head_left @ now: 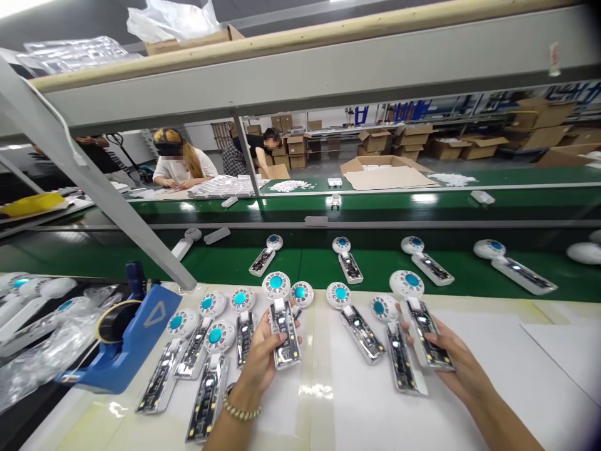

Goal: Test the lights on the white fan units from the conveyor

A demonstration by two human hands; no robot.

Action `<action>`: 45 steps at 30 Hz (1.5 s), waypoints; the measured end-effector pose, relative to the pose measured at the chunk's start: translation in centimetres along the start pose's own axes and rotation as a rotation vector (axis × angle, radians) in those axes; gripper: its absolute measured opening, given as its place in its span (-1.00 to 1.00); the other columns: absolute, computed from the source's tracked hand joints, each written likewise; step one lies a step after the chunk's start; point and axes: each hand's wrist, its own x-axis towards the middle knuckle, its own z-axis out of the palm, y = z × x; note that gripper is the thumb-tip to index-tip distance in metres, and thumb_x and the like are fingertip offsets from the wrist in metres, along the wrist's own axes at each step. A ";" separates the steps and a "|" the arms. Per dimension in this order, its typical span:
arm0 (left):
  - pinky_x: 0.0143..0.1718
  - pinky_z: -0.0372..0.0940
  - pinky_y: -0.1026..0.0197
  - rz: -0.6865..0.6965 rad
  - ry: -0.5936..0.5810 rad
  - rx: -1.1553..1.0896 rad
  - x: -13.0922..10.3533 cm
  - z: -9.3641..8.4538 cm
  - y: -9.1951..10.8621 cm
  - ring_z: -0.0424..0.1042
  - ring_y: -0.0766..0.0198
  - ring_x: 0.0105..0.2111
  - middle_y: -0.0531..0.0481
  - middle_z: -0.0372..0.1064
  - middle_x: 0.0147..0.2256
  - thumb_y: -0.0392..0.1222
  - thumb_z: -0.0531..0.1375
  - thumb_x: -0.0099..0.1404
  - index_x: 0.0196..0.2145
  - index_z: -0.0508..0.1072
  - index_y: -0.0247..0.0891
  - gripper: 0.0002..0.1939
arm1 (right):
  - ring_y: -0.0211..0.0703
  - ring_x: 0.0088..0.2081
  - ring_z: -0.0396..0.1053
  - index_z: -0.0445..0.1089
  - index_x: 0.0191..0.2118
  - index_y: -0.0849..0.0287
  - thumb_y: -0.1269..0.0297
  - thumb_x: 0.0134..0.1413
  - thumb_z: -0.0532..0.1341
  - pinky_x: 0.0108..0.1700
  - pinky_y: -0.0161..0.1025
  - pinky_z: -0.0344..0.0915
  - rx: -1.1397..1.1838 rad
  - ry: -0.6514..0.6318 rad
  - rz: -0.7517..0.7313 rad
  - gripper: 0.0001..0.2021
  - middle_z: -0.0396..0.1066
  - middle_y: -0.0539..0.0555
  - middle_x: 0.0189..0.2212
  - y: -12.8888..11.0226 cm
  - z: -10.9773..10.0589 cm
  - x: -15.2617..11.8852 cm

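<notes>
My left hand (265,354) is closed round a white device (285,335) with a round head, a turquoise centre and an exposed circuit board. Another such device (428,332) is gripped in my right hand (453,357), its round head tilted up to the left. Just left of that one, a similar unit (401,357) lies on the white work surface (342,413), partly behind my fingers. One more unit (361,332) rests between my hands. Several others, such as the nearest one (206,398), lie to the left of my left hand, board side up.
A blue tape dispenser (141,338) stands at the left, beside plastic-wrapped parts (56,338). Beyond the work surface, a green conveyor (310,250) carries several similar devices. A slanted metal post (117,200) and an overhead shelf (300,62) frame the view. People sit across the line.
</notes>
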 end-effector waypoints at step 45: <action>-0.28 0.32 0.19 0.001 -0.034 0.013 -0.1 -0.3 0.1 0.34 0.13 -0.21 -0.14 0.27 -0.06 -0.35 0.25 -0.05 -0.05 0.28 -0.23 -0.44 | 0.05 -0.35 0.43 0.15 0.10 -0.04 0.26 -0.32 0.32 -0.37 -0.14 0.42 -0.120 0.140 0.115 -0.27 0.47 0.10 -0.25 -0.1 -1.2 0.2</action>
